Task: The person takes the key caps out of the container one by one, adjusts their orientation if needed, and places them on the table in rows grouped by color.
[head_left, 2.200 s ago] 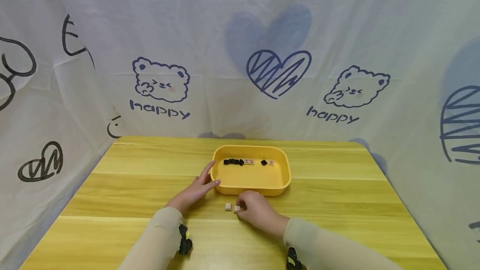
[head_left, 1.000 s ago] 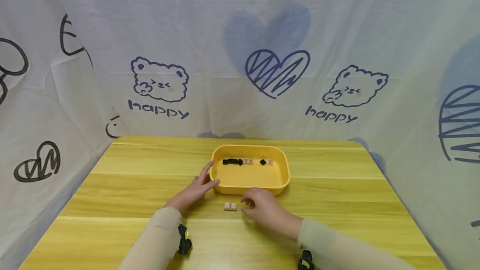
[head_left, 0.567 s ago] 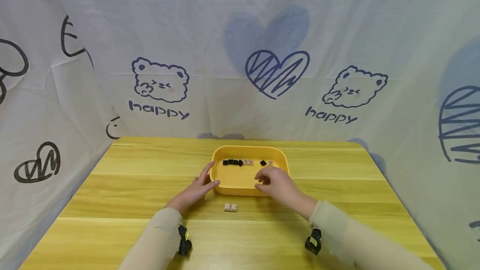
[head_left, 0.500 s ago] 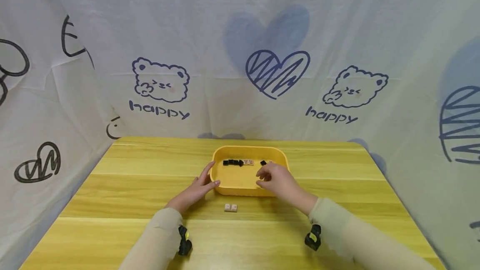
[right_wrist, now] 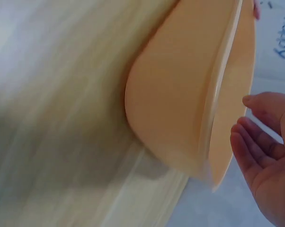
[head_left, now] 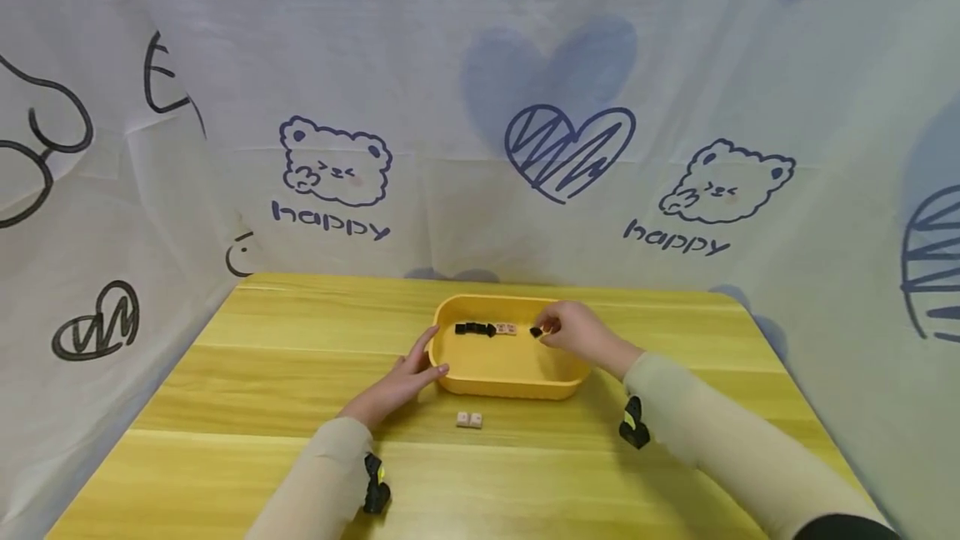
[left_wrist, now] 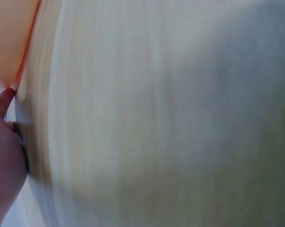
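Where the right hand [head_left: 573, 332] hung by a square black keycap [head_left: 536, 332], its grip couldn't be told;
left hand [head_left: 397, 384] spread against yellow plastic tray [head_left: 495, 362].

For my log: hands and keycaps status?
Left hand touching tray; right hand over it, beside lone black keycap; two white keycaps on table; nothing visibly blocking.

1. Tray [head_left: 510, 388]: plain yellow in the head view, peach-orange in both wrist views.
2. Dark pieces [head_left: 481, 328] inside the tray: solid black.
3. Light pieces [head_left: 511, 329] beside them: pinkish white with darker marks on top.
4. Two small pieces [head_left: 462, 419] in front of the tray: creamy off-white.
5. Worktop [head_left: 300, 390]: yellow, with wood grain in lighter and darker bands.
6. Left sleeve [head_left: 318, 473] and right sleeve [head_left: 720, 423]: plain cream.
7. Left wrist device [head_left: 375, 486] and right wrist device [head_left: 634, 423]: black with a yellow patch.
8. Backdrop cloth [head_left: 450, 65]: greyish white, printed with soft-blue hearts [head_left: 551, 86], navy-outlined bears [head_left: 335, 161] and navy "happy" lettering [head_left: 330, 221]; black line drawings [head_left: 97, 327] at the left.
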{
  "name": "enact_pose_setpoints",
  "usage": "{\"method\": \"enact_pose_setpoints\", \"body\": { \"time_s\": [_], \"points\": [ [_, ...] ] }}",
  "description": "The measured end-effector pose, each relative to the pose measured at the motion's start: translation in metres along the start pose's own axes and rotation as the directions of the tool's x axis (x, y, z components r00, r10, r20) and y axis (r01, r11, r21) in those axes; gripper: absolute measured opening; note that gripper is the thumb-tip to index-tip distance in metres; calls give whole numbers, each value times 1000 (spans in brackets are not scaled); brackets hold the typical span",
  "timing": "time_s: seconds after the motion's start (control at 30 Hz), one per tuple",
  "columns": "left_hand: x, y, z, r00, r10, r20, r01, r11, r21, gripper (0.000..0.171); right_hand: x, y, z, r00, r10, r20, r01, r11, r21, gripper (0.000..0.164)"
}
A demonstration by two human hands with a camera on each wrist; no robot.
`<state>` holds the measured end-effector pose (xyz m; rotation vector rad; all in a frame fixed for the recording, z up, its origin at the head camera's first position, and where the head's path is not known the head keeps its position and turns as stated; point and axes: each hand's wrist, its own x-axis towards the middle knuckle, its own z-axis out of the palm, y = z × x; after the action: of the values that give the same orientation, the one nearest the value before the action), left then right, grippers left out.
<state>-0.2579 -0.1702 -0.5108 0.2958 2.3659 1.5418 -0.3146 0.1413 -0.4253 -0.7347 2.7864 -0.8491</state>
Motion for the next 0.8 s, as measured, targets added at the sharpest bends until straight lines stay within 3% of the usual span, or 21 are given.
{"method": "enact_pose_setpoints", "body": {
  "time_s": [0.3,0.5,0.8],
  "points": [
    [0,2,2,1000,-9,2,9,1000,-22,79,18,27,-5,996,9,84,-9,1000,-1,27],
    [-1,2,0,999,-35,-16,35,999,-23,80,27,24,1,988,69,140,-60,996,-67,40],
    [-4,3,-1,1000,-14,-1,14,999,-30,80,35,18,17,972,181,149,-157,975,-156,45]
  ]
}}
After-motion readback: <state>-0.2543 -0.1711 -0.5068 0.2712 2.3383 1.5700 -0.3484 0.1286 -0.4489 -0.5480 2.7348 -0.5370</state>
